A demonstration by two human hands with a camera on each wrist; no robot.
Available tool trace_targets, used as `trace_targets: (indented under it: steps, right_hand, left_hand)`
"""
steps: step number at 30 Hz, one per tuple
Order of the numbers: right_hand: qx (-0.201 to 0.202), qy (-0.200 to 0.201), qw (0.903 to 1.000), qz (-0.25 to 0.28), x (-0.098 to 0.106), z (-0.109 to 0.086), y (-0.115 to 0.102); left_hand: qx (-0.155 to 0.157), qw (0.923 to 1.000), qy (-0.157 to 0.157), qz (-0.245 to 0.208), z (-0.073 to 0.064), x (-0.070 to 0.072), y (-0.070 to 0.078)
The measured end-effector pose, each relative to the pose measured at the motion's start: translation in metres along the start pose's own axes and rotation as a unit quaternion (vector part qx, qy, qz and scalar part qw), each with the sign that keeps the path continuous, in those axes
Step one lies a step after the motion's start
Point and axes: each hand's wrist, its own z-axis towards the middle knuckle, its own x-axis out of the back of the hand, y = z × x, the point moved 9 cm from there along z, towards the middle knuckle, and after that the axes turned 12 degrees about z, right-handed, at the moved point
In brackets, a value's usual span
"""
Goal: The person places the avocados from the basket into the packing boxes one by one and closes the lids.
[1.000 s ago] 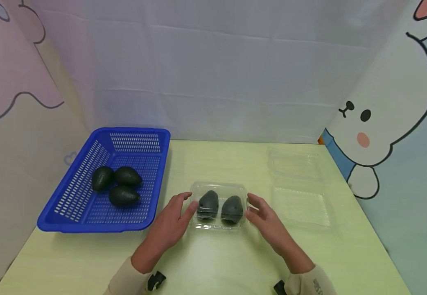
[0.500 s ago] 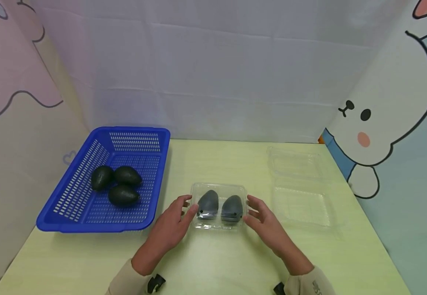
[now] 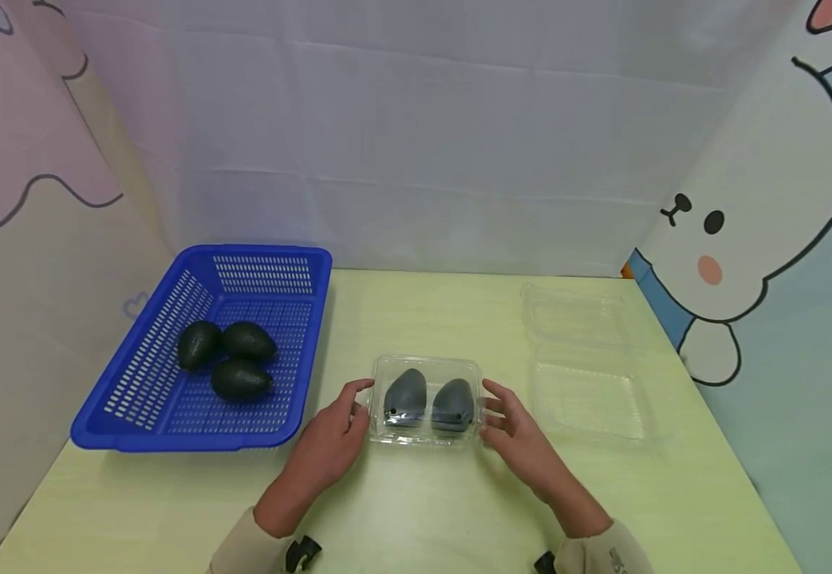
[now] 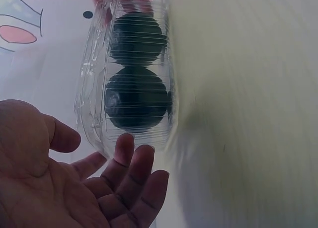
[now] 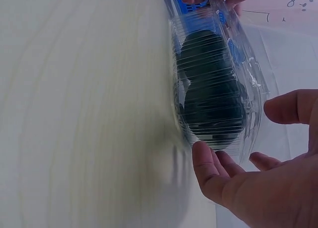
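Near the middle of the surface point(image 3: 426, 510), well in from its far edge and its left and right edges, stands a clear plastic clamshell container point(image 3: 427, 399), folded closed; whether its catch is fastened cannot be confirmed. Two dark green avocados point(image 3: 406, 395) lie inside, side by side, just apart in the head view. The container's long axis runs left to right, roughly parallel to the far edge of the surface, so each short end faces one hand. The left hand point(image 3: 327, 442) is at the left end, the right hand point(image 3: 519, 442) at the right end; the container lies directly between the two sets of fingers, and neither hand is plainly nearer. On both hands the fingers are relaxed and gently bent, with the thumbs apart from the fingertips, and no grip or pinch is found. In the wrist views the fingertips are at the container's ends, touching or just beside them; contact cannot be settled for each finger. Toward the far left corner, along the left edge, stands a blue plastic basket point(image 3: 193, 442) with slotted walls, holding three loose avocados point(image 3: 242, 381) grouped together. Toward the far right corner lies a second clear clamshell container point(image 3: 588, 399), unfolded, well apart from the right hand. Beige sleeves point(image 3: 254, 546) cover both forearms. A pale cloth backdrop point(image 3: 416, 159) rises behind the far edge.
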Motion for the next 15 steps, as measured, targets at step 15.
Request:
trace_targets:
  steps: [15]
  right_hand:
    - [-0.032,0.018,0.9993,0.011,0.0068,-0.0003,-0.0003]
  left_hand:
    - [0.015,0.9987,-0.024,-0.043,-0.0002,-0.0054,-0.0046]
